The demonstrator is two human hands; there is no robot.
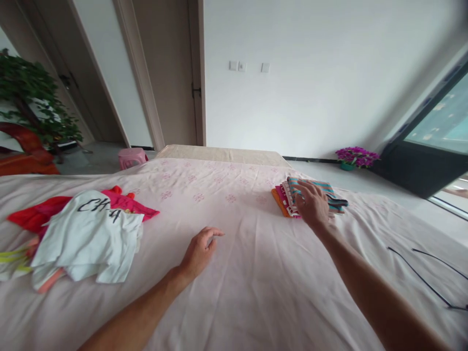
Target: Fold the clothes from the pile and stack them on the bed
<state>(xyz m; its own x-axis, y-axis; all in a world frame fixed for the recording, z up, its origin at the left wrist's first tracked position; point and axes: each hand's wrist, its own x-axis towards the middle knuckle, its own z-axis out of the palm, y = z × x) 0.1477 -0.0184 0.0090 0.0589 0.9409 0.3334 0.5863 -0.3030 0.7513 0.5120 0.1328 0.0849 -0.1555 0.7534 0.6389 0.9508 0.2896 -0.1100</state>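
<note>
Head view shows a big bed [237, 282] with a pale pink sheet, and two bare arms reach out over it. The right hand [313, 202] lies flat on top of a stack [284, 199] of folded clothes. Its fingers are spread a little and press down on the cloth; they are not closed around anything. The stack sits far out on the right part of the bed. It has stripes of blue-green, pink, white and orange, and its edges stick out from under the hand on both sides. The left hand [199, 251] rests on the bare sheet near the middle of the bed, well apart from the stack. Its fingers are loosely bent and it holds nothing. A pile [87, 239] of loose clothes lies to the left of that hand, close but not touching it. A white shirt [91, 224] with black letters is on top of the pile, and red cloth [32, 214] and pink cloth [129, 204] peek out from under it. A thin black cord [420, 279] lies on the sheet at the far right, beside the right arm. Past the bed, a pink stool [131, 157] stands on the floor, a green plant [32, 97] stands at the left, and purple flowers [356, 156] sit by the wall near a dark window [438, 126].
</note>
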